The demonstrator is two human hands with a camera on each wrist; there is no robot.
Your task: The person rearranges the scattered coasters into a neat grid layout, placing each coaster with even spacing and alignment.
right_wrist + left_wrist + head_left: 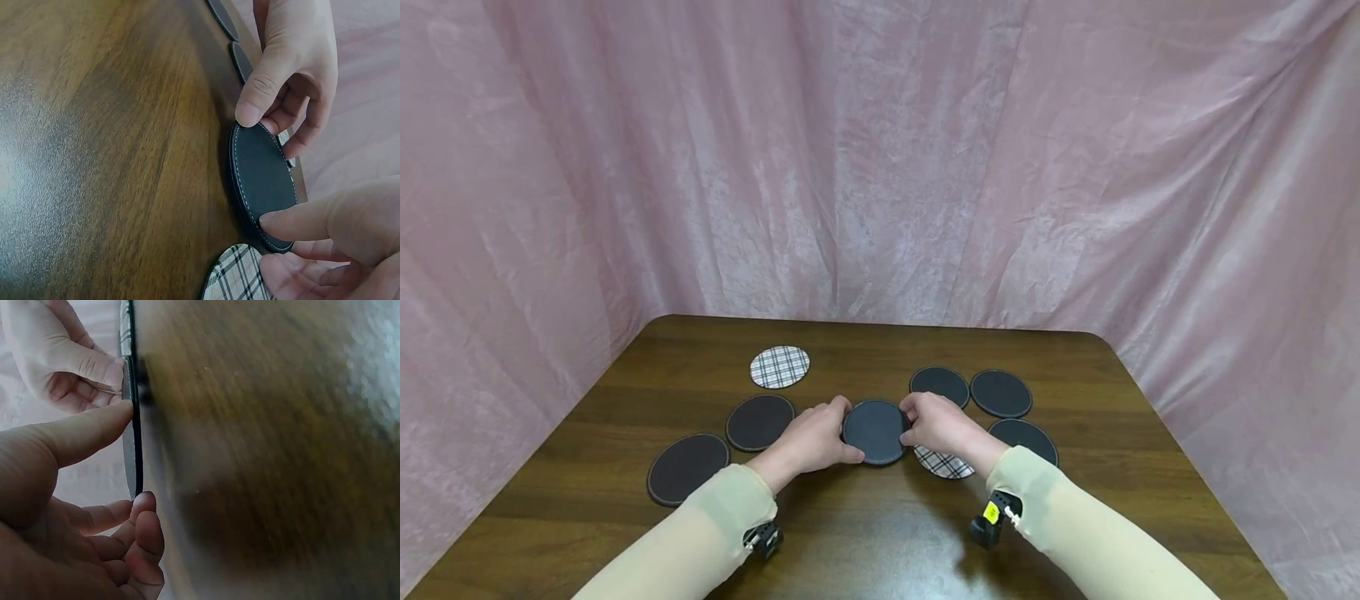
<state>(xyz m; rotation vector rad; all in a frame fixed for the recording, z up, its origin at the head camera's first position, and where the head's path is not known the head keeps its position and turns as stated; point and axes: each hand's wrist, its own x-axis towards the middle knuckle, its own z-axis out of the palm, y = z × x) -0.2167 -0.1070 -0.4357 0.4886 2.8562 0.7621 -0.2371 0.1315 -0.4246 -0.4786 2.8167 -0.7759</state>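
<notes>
A round black coaster with pale stitching round its rim is in front of me, between my two hands. My left hand holds its left edge; the thumb lies on the near side and the fingers on the far side. On the opposite edge my right hand pinches it, the thumb resting on the black face. Partly hidden beneath the right hand lies a plaid coaster. In the left wrist view the black coaster appears edge-on, just above or on the wood; I cannot tell which.
Two black coasters, one nearer and one farther, lie left on the wooden table. Behind them is a plaid coaster. Three black coasters lie to the right. A pink curtain hangs round the table.
</notes>
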